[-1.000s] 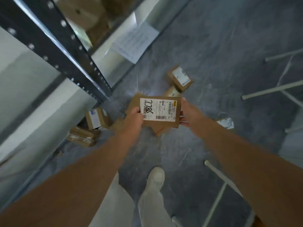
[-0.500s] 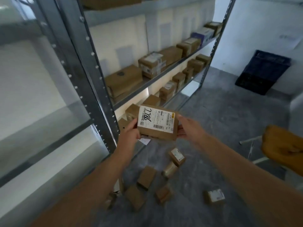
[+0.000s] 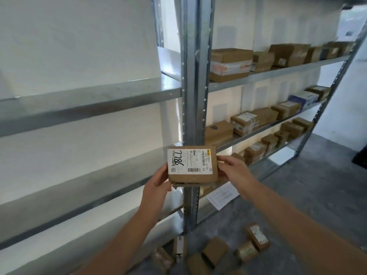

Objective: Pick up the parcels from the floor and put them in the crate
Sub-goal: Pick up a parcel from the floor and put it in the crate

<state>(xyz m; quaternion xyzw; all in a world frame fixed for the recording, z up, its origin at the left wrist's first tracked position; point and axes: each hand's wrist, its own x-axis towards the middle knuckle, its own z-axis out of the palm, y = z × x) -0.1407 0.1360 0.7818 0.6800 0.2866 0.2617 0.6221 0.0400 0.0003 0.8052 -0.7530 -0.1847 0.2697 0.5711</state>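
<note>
I hold a brown cardboard parcel (image 3: 192, 165) with a white label marked "7786" up in front of a metal shelf post. My left hand (image 3: 158, 180) grips its left lower edge and my right hand (image 3: 231, 168) grips its right side. Several more small brown parcels lie on the grey floor below, among them a flat one (image 3: 215, 251), one with a white label (image 3: 258, 236) and a taped one (image 3: 245, 253). A dark crate (image 3: 360, 157) shows only as a sliver at the right edge.
A grey metal shelving unit (image 3: 190, 96) fills the view ahead. Its right bay holds many cardboard boxes (image 3: 230, 64) on three levels; the left bay's shelves (image 3: 89, 100) are bare. A white paper sheet (image 3: 222, 195) lies on the floor by the rack.
I have stood up: the parcel rose from near the floor to shelf height, still in both hands. My view swung up and left, from the floor and crate to the shelves.
</note>
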